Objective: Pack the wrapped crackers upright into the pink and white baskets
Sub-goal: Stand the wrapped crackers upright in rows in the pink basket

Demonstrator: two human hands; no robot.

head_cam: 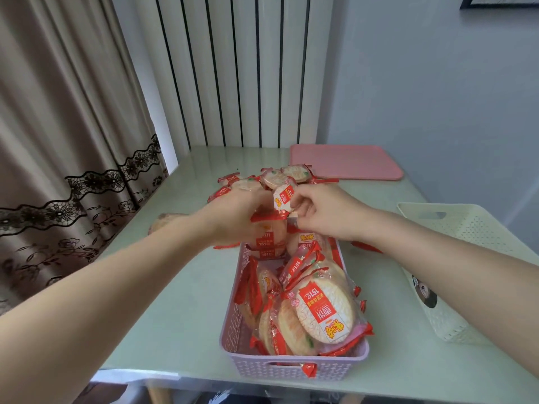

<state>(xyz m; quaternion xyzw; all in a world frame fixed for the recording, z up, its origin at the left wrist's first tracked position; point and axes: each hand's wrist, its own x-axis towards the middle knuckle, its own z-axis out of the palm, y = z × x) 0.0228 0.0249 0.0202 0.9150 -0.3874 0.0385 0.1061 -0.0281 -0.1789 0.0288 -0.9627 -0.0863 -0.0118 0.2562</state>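
Two hands meet over the far end of the pink basket [233, 325], which stands at the near edge of the tabletop [180, 287], already well stocked. The right hand [323, 211] pinches one wrapped cracker [282, 198] between thumb and fingertips, holding it on edge — a sensible way to carry it, since it must go in upright. The left hand [236, 217] is blurred; its fingers seem curled round a cracker standing at the basket's far end, probably steadying the row so a gap stays open, though I cannot tell the grip for certain. Near-end crackers [323, 313] lean back on one another rather than standing true — likely for want of tight packing. A loose pile of crackers [280, 176] waits toward the far edge, just beside a pink tray [347, 161] at the far right corner. The white basket [455, 258] lies along the right edge; its contents are not visible from here.
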